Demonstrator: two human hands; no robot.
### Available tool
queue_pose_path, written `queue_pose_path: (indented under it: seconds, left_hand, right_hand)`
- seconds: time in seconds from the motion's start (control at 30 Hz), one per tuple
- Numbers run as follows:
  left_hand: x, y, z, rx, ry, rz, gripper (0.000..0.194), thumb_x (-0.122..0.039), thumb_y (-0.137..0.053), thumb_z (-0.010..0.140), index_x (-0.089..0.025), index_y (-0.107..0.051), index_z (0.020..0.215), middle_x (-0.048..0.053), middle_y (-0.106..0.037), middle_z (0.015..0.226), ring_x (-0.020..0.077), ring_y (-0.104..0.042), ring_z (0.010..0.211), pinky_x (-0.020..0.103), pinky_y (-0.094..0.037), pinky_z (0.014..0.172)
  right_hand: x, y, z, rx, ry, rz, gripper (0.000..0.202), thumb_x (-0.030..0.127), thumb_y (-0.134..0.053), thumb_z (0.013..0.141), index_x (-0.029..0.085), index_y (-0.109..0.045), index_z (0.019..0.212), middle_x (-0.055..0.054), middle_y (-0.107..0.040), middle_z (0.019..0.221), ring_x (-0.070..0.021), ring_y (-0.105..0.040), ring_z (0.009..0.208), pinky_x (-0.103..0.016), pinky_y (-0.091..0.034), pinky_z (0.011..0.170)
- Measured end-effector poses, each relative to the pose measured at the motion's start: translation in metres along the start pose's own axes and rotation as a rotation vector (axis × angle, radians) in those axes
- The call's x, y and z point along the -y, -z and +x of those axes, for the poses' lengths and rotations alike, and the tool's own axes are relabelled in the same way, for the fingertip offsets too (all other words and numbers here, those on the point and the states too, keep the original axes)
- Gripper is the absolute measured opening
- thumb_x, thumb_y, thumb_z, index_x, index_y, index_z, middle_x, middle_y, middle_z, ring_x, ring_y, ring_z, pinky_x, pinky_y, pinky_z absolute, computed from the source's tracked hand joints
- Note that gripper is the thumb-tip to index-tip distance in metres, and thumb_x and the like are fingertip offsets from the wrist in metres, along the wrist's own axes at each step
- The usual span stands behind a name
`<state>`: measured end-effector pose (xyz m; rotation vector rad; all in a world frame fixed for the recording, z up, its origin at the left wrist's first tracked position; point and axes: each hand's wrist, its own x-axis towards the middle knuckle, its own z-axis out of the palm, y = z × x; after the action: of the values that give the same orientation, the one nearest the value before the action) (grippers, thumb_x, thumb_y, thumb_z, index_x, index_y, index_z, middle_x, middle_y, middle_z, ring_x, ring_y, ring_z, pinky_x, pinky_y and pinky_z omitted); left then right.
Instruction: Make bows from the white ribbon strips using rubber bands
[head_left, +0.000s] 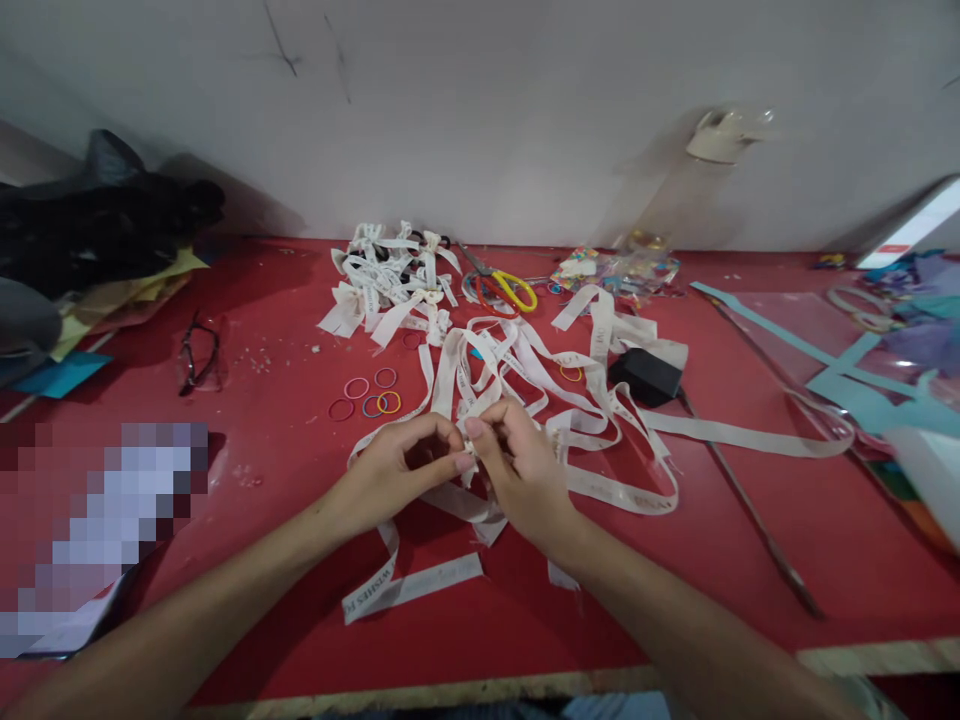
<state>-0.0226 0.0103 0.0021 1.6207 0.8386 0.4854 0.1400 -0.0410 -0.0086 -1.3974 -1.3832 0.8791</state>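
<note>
We see muted indoor light, soft shadows on the pale wall point(465, 130), mild blur and stretched, wide-angle edges.

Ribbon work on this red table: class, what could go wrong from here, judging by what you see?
The left hand and right hand pinch a small ribbon piece at their fingertips; it might slip or loosen if either lets go.

The long ribbon lies in overlapping loops around the hands, so it could snag or tangle.

The scissors lie beside the ribbon pile; reaching there carelessly might nick a finger.
</note>
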Motion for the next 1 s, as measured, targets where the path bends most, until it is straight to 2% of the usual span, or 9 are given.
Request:
queue_pose_path:
  seconds: [0.13,0.27,0.43,0.6,0.87,1.0]
  left_hand:
    - [-0.0013,0.0004,0.0001,0.040,-0.007,-0.020,0.024,-0.038,-0.063,0.086,-0.016,-0.058,0.079,-0.003,-0.056,0.072,0.0080,-0.048,0.065,0.019,-0.040,0.059]
    - [-0.0021,0.0018,-0.0015,0.117,0.015,-0.216,0.024,-0.039,-0.062,0.087,-0.017,-0.055,0.081,-0.004,-0.054,0.070,0.0073,-0.050,0.061,0.019,-0.043,0.059]
    - [0.0018,0.0002,-0.0010,0.026,0.039,-0.259,0.023,-0.038,-0.067,0.083,-0.017,-0.058,0.085,-0.004,-0.057,0.073,0.0071,-0.052,0.061,0.019,-0.044,0.059]
    - [0.0035,-0.0033,0.0009,0.009,0.032,-0.231,0.024,-0.038,-0.069,0.082,-0.016,-0.059,0.082,-0.004,-0.056,0.070,0.0067,-0.050,0.061,0.018,-0.042,0.058]
    - [-0.0029,-0.0015,0.0006,-0.004,0.019,-0.212,0.022,-0.037,-0.060,0.088,-0.015,-0.058,0.085,-0.005,-0.053,0.067,0.0062,-0.049,0.058,0.018,-0.040,0.055]
    - [-0.0058,0.0003,0.0015,-0.030,0.026,-0.180,0.022,-0.037,-0.061,0.087,-0.015,-0.059,0.085,-0.004,-0.054,0.067,0.0066,-0.049,0.058,0.019,-0.040,0.055]
  right_hand:
    - [-0.0008,-0.0001,-0.0012,-0.039,0.034,-0.031,0.023,0.039,-0.051,0.094,0.023,-0.046,0.078,0.007,-0.046,0.056,-0.0089,-0.043,0.046,-0.023,-0.032,0.045]
    - [-0.0007,0.0003,-0.0003,-0.057,0.014,0.033,0.027,0.042,-0.050,0.095,0.024,-0.045,0.076,0.007,-0.045,0.055,-0.0096,-0.041,0.046,-0.024,-0.033,0.045]
    - [-0.0032,-0.0001,0.0003,-0.087,0.035,0.049,0.026,0.043,-0.050,0.094,0.025,-0.044,0.076,0.006,-0.043,0.055,-0.0104,-0.041,0.046,-0.025,-0.033,0.045]
    - [-0.0031,-0.0013,-0.0002,-0.100,0.081,-0.015,0.024,0.037,-0.050,0.095,0.023,-0.045,0.077,0.006,-0.045,0.057,-0.0092,-0.041,0.048,-0.023,-0.032,0.045]
    - [0.0002,0.0011,0.0002,0.031,0.057,0.037,0.020,0.039,-0.056,0.092,0.022,-0.052,0.082,0.007,-0.044,0.058,-0.0073,-0.039,0.047,-0.020,-0.031,0.044]
    - [0.0002,0.0005,-0.0001,0.048,0.005,0.094,0.020,0.038,-0.058,0.090,0.022,-0.051,0.081,0.008,-0.044,0.057,-0.0069,-0.040,0.046,-0.020,-0.032,0.044]
